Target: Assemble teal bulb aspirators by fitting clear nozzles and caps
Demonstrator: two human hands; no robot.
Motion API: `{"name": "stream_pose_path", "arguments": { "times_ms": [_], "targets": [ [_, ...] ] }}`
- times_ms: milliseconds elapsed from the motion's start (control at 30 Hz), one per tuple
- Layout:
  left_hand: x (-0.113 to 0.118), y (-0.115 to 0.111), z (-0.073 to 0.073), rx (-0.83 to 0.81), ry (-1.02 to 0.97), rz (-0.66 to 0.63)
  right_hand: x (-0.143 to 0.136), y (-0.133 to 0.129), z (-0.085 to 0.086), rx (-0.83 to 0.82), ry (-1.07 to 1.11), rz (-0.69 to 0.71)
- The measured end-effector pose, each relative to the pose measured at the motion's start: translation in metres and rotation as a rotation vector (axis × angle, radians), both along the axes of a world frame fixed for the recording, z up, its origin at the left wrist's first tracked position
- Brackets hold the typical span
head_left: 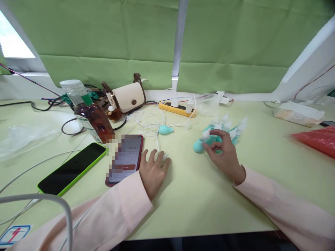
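Observation:
My left hand (155,170) rests palm down on the table, fingers bent and spread. A small white piece (164,157) shows at its fingertips, where a white cable (157,143) runs in; the thumb side is partly hidden. My right hand (224,153) is closed in a pinch on a small teal bulb with a white tip (199,146), tilted near the tabletop. Right behind that hand lies a cluster of similar teal bulbs with pale, translucent tips (237,130), partly covered by my fingers. Another teal bulb (165,130) lies apart among the white cable loops.
Left of my left hand lie a lit phone (128,160) and a green-cased phone (73,169). Behind them stand a bottle of brown liquid (91,118) and a cream handbag (131,97). A yellow power strip (178,108) lies at the back. A red packet (318,139) is at right.

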State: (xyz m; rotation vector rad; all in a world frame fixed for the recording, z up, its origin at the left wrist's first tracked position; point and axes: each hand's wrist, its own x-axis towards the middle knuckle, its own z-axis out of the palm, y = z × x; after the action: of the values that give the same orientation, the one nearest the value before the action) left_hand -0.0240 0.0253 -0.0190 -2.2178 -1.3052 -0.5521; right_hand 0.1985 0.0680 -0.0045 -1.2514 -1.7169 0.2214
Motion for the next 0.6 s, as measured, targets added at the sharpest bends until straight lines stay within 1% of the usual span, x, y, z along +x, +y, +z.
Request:
{"name": "stream_pose_path", "arguments": {
  "times_ms": [267, 333, 400, 467, 500, 533, 567, 600],
  "targets": [
    [-0.002, 0.002, 0.008, -0.045, 0.002, -0.017, -0.001, -0.002, 0.002, 0.009, -0.010, 0.014],
    [-0.002, 0.002, 0.009, -0.052, -0.012, -0.012, 0.000, -0.004, 0.004, 0.076, -0.028, 0.016],
    [-0.001, 0.003, 0.008, -0.064, -0.019, -0.007, 0.000, -0.006, 0.007, 0.241, -0.077, 0.007],
    [0.000, 0.002, 0.008, -0.075, -0.024, -0.006, -0.002, -0.008, 0.010, 0.458, -0.181, 0.030],
    [0.001, 0.002, 0.008, -0.079, -0.026, -0.007, -0.004, -0.009, 0.012, 0.545, -0.263, 0.063],
    [0.002, 0.001, 0.008, -0.084, -0.025, -0.012, -0.008, -0.010, 0.013, 0.589, -0.371, 0.111],
    [0.003, 0.000, 0.008, -0.091, -0.021, -0.021, -0.013, -0.010, 0.014, 0.587, -0.497, 0.169],
    [0.004, -0.001, 0.008, -0.101, -0.016, -0.031, -0.019, -0.010, 0.014, 0.536, -0.631, 0.223]
  ]
}}
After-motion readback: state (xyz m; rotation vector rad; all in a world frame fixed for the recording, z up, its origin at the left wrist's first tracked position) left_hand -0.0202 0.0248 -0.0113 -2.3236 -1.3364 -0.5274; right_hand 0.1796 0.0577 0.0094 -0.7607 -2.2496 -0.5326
